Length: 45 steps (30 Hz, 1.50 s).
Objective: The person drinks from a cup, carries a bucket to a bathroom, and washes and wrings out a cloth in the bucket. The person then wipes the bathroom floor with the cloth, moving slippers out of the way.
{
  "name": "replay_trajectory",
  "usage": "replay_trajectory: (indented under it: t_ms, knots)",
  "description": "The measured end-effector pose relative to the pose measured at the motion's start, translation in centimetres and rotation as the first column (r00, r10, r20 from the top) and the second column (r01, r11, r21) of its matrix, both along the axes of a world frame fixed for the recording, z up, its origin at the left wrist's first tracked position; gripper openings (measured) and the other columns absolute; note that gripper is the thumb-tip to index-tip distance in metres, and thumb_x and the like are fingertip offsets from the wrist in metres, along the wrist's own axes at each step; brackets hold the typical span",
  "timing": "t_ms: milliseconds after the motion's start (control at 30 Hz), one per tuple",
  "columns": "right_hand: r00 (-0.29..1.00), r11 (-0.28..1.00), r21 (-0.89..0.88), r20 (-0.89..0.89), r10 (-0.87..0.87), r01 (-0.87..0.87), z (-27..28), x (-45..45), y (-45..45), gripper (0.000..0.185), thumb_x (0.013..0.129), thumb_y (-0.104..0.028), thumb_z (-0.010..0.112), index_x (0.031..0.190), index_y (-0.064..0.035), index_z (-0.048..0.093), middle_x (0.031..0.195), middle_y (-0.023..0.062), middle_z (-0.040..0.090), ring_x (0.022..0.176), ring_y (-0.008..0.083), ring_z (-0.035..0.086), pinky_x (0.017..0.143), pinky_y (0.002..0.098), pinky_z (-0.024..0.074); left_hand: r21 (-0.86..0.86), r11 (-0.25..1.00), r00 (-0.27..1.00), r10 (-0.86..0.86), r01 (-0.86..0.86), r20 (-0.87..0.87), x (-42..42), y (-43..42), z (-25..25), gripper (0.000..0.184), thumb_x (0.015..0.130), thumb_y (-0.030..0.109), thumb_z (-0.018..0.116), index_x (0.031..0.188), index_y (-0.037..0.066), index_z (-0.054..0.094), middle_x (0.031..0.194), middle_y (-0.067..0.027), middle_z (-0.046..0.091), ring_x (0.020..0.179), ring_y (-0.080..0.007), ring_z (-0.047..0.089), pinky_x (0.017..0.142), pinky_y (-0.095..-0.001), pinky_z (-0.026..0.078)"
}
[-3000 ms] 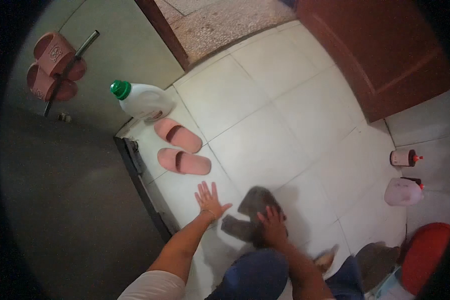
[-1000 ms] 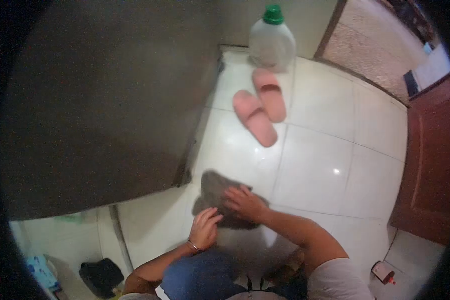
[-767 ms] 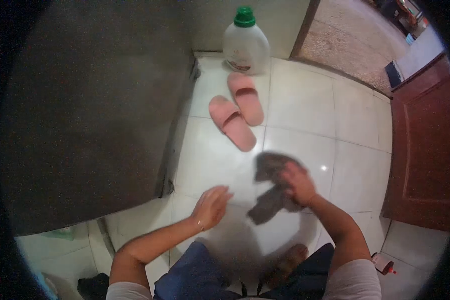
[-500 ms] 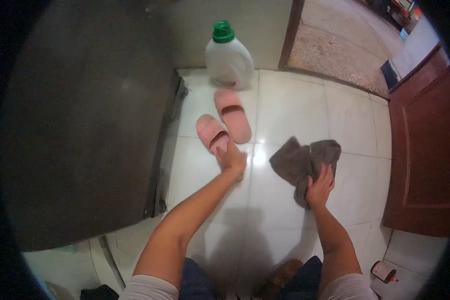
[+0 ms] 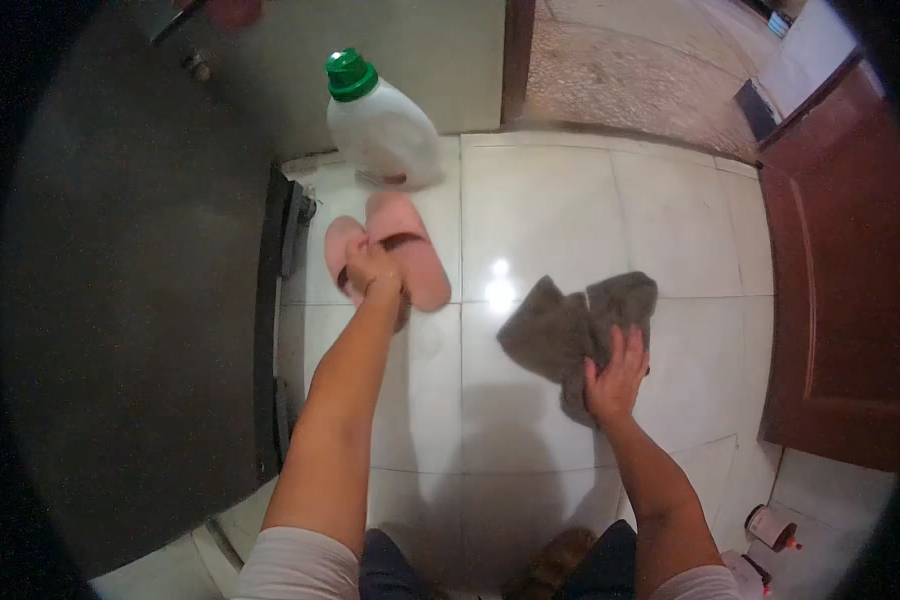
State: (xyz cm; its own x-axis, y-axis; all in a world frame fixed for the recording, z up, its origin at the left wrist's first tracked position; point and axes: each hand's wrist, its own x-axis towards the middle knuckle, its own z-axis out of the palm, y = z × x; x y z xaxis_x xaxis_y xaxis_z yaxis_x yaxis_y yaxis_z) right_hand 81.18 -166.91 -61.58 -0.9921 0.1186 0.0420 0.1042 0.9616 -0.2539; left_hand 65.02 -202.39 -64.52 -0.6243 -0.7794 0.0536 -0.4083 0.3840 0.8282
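Two pink slippers lie on the white tiled floor. My left hand [image 5: 372, 268] is closed over the left slipper [image 5: 342, 238], its fingers by the strap and partly blurred. That hand hides much of this slipper's sole. The right slipper [image 5: 422, 268] lies against it, toes toward the wall. On the other side, my right hand [image 5: 618, 375] rests flat with fingers spread on a crumpled grey-brown cloth [image 5: 550, 330], pressing it to the tiles.
A white plastic bottle with a green cap [image 5: 382, 130] stands by the wall behind the slippers. At left is a large dark panel [image 5: 150, 300]. A reddish-brown door [image 5: 840, 270] stands open at right beside the doorway. A small bottle [image 5: 770, 527] lies lower right.
My left hand has moved left and away from me with the left slipper, which now sits closer beside the right one. The view has shifted; my right hand stays on the cloth.
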Motion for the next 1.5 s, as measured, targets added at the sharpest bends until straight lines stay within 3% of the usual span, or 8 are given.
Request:
replay_trajectory:
  t_ms: [233,367,567,767,900,1200,1267,1500]
  knots:
    - [0.990,0.996,-0.024,-0.109,0.085,-0.088,-0.1,0.4,-0.2,0.063,0.071,-0.026,0.064,0.124,-0.0071,0.036,0.135,0.0194,0.025,0.127,0.0345,0.021,0.101,0.0523,0.0150,0.003,0.999,0.997,0.054,-0.054,0.055,10.3,-4.0,2.2,0.015,0.077,0.001,0.049,0.092,0.000,0.053,0.087,-0.0159,0.059,0.079,-0.0250,0.055,0.074,-0.0305,0.043]
    - [0.618,0.629,-0.213,0.121,0.777,-0.748,1.6,1.7,-6.2,0.061,0.066,-0.030,0.068,0.119,-0.0128,0.043,0.130,0.0171,0.034,0.124,0.0332,0.028,0.099,0.0520,0.0214,-0.074,0.997,0.988,-0.030,0.019,-0.153,15.8,-8.6,-2.1,0.013,0.077,0.000,0.049,0.089,0.000,0.053,0.087,-0.0135,0.058,0.077,-0.0234,0.054,0.073,-0.0305,0.043]
    - [0.220,0.213,-0.144,-0.030,0.975,-0.966,-2.1,2.6,-22.8,0.055,0.068,-0.030,0.066,0.116,-0.0124,0.046,0.130,0.0155,0.035,0.124,0.0298,0.029,0.102,0.0502,0.0202,0.315,0.948,0.985,0.013,0.042,-0.172,19.4,-6.6,5.7,0.019,0.078,-0.002,0.053,0.095,0.004,0.050,0.088,-0.0041,0.055,0.081,-0.0129,0.052,0.072,-0.0245,0.044]
    - [0.775,0.709,-0.323,-0.173,0.607,-0.627,-1.3,-8.4,-22.2,0.055,0.064,-0.016,0.067,0.115,-0.0091,0.046,0.129,0.0157,0.035,0.122,0.0312,0.029,0.101,0.0491,0.0217,0.548,0.826,0.962,0.029,0.131,-0.273,19.7,-5.4,10.7,0.023,0.076,-0.007,0.053,0.096,0.005,0.049,0.088,-0.0052,0.055,0.079,-0.0137,0.054,0.070,-0.0235,0.045]
    - [0.912,0.904,-0.176,-0.207,0.354,-0.391,-1.5,-8.9,-14.7,0.059,0.068,-0.019,0.067,0.120,-0.0109,0.041,0.132,0.0153,0.031,0.125,0.0309,0.026,0.101,0.0506,0.0199,0.523,0.840,0.972,-0.021,0.145,-0.236,19.7,-5.9,9.1,0.024,0.076,-0.007,0.053,0.096,0.005,0.050,0.084,-0.0041,0.055,0.075,-0.0116,0.054,0.066,-0.0226,0.045]
    - [0.648,0.727,-0.080,0.395,0.651,-0.682,1.4,9.9,1.6,0.060,0.070,-0.025,0.066,0.123,-0.0120,0.039,0.136,0.0192,0.022,0.128,0.0350,0.018,0.101,0.0530,0.0160,0.053,0.996,0.958,-0.051,0.068,-0.283,13.3,-6.5,-1.6,0.014,0.075,0.006,0.063,0.086,0.001,0.055,0.082,-0.0053,0.058,0.076,-0.0158,0.053,0.070,-0.0265,0.045]
    - [0.600,0.703,-0.078,0.459,0.655,-0.707,1.9,12.9,2.1,0.062,0.069,-0.028,0.067,0.123,-0.0125,0.040,0.137,0.0190,0.020,0.128,0.0347,0.017,0.101,0.0530,0.0155,0.049,0.999,0.999,-0.007,0.009,-0.050,12.7,-3.2,3.7,0.015,0.075,0.010,0.064,0.086,0.002,0.058,0.083,-0.0089,0.059,0.076,-0.0199,0.054,0.072,-0.0303,0.044]
    - [0.900,0.894,-0.133,0.019,0.434,-0.428,-0.5,6.1,1.2,0.072,0.063,-0.029,0.071,0.124,-0.0120,0.038,0.135,0.0162,0.027,0.127,0.0311,0.023,0.102,0.0532,0.0155,-0.150,0.952,0.953,-0.240,0.269,0.182,17.2,-2.5,1.0,0.059,0.072,0.005,0.059,0.124,0.002,0.031,0.117,-0.0174,0.045,0.105,-0.0288,0.046,0.091,-0.0341,0.036]
